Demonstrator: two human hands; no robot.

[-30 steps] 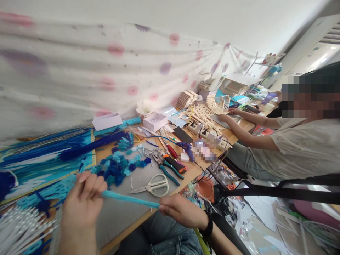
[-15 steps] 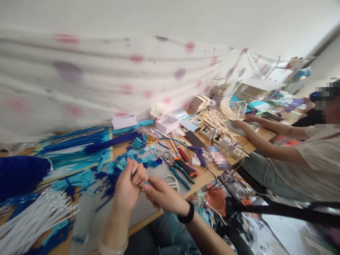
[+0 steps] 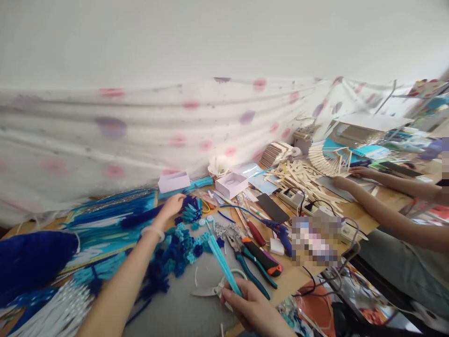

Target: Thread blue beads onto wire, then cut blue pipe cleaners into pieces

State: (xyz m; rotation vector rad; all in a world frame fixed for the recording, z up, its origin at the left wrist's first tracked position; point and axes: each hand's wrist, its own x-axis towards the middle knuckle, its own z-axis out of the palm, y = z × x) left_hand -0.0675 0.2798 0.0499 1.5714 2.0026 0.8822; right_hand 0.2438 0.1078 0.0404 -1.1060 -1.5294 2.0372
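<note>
My left hand (image 3: 171, 206) reaches to the back of the table, its fingertips at dark blue pipe cleaners (image 3: 140, 217) beside a small bunch of blue-teal pieces (image 3: 191, 211); what its fingers hold, if anything, is hidden. My right hand (image 3: 247, 302), near the front edge, is closed on a light blue strip bundle (image 3: 222, 262) that slants up and left. Partly behind that hand, scissors (image 3: 206, 291) with pale handles lie on the grey mat (image 3: 175, 311). Light and dark blue flower shapes (image 3: 180, 243) are heaped between my hands.
Pliers (image 3: 249, 262), a red-handled tool (image 3: 256, 233) and a blue glue gun (image 3: 282, 234) lie right of the mat. White boxes (image 3: 231, 186) stand behind. At far right, another person's hands (image 3: 345, 182) work by a wooden-stick fan (image 3: 324, 159). White stems (image 3: 59, 311) lie front left.
My hands have parted. The left moved up and back to the dark blue pipe cleaners; the right moved down and right and now shows the light blue bundle. The camera view has shifted.
</note>
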